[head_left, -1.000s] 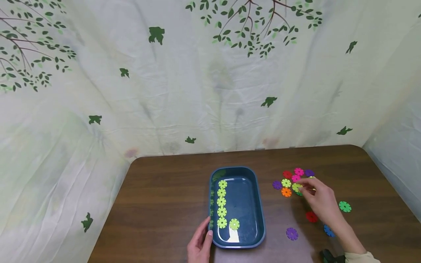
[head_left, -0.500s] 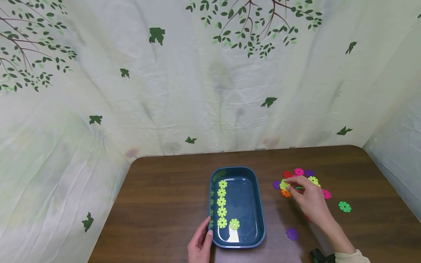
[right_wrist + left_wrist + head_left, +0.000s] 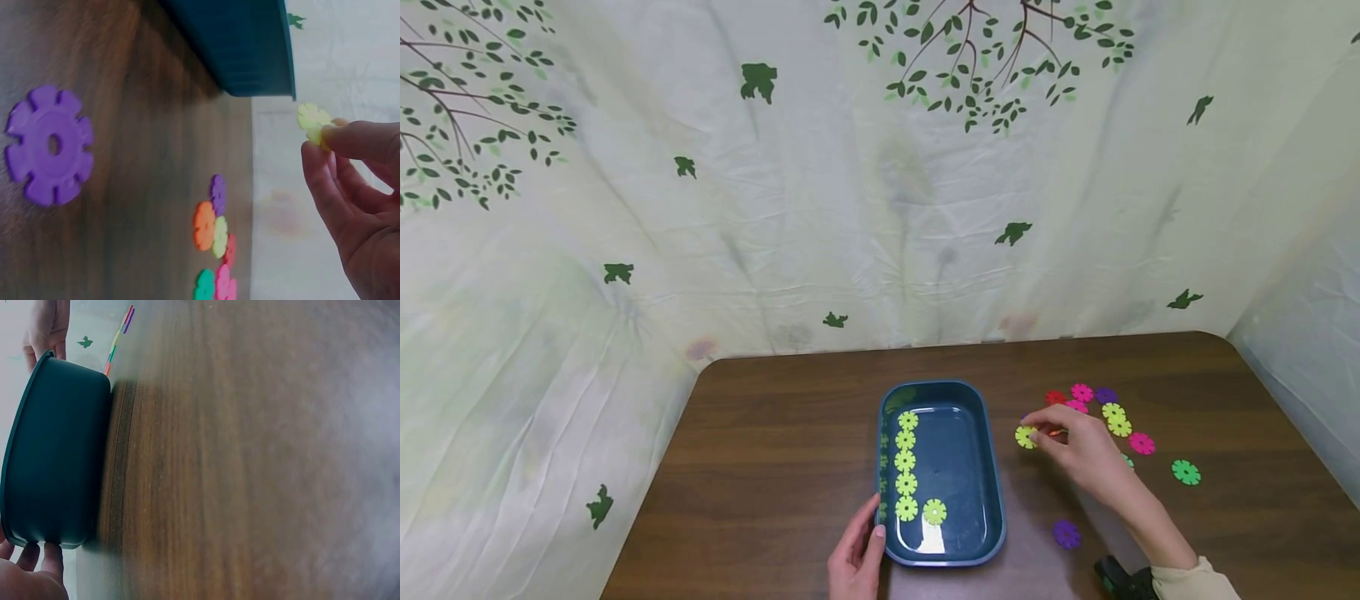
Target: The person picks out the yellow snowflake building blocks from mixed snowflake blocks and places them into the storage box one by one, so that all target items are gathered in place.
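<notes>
Between thumb and forefinger my right hand (image 3: 1093, 457) pinches a yellow-green notched plastic disc (image 3: 1025, 437), raised above the table as the right wrist view shows. My left hand (image 3: 856, 557) holds the near left side of a dark blue tray (image 3: 966, 467); in the left wrist view its fingertips (image 3: 52, 555) press against the outer wall. Inside the tray, several yellow-green discs (image 3: 906, 460) form a line along the left side, and a single one (image 3: 934, 511) lies beside the lowest of them. The right hand partly covers the loose discs under it.
Right of the tray lie loose discs: red (image 3: 1056, 398), pink (image 3: 1142, 443), yellow-green (image 3: 1117, 425), and green (image 3: 1186, 472). A purple disc (image 3: 1066, 534) sits nearer the front. Behind the brown table (image 3: 775, 458) hangs a pale leaf-patterned cloth (image 3: 880, 250).
My right hand has moved left from the pile toward the tray, carrying the yellow-green disc and uncovering yellow-green and pink discs behind it. The left hand and tray have stayed put.
</notes>
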Demonstrator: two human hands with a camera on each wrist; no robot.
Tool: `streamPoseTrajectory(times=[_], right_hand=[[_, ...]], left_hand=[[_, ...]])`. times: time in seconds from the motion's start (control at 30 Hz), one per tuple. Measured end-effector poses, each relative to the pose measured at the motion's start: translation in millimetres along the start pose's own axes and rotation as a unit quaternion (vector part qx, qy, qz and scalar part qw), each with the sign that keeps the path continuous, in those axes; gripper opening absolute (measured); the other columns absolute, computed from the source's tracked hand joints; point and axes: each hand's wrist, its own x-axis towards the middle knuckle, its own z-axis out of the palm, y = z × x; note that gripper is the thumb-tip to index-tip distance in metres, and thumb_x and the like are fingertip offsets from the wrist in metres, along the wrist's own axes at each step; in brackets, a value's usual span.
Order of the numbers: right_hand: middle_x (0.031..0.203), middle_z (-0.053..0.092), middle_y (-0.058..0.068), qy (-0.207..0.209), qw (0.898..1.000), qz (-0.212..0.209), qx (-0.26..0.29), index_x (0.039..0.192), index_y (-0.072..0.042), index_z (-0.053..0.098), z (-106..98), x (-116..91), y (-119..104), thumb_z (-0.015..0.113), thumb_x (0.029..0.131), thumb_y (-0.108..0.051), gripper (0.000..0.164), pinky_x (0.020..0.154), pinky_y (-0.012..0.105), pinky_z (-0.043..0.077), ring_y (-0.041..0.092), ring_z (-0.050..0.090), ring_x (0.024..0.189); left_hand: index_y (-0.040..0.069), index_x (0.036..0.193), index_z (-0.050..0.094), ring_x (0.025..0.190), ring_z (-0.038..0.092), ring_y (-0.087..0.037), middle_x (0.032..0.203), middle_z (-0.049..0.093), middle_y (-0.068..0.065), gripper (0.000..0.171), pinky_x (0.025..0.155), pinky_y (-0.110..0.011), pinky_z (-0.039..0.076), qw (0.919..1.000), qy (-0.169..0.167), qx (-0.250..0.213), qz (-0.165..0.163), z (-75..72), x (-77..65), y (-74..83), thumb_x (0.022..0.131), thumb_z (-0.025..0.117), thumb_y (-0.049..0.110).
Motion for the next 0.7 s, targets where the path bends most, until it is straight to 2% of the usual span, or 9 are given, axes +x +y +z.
streamPoseTrajectory(times=[0.37,0.7], right_hand=[[0.097,0.068,-0.008,-0.038,0.998,-0.036,0.015,0.102,-0.013,0.074,3.3,11.8,-16.1,0.072,0.085,0.004,0.024,0.073,0.027,0.056,0.01,0.062,0.083],[0.097,0.067,-0.006,-0.096,0.995,-0.03,0.022,0.104,-0.013,0.075,10.1,22.9,-33.9,0.071,0.087,0.001,0.022,0.071,0.025,0.056,0.01,0.06,0.081]], left_hand=[[0.004,0.128,0.063,0.118,0.055,-0.004,0.132,0.061,-0.013,0.038,0.097,-0.012,0.041,0.9985,0.008,0.028,-0.046,1.5,-0.3,6.7,0.092,0.06,-0.006],[0.005,0.128,0.064,0.119,0.054,-0.004,0.132,0.061,-0.012,0.038,0.097,-0.012,0.04,0.9979,0.012,0.027,-0.058,2.8,0.2,9.1,0.092,0.06,-0.006]])
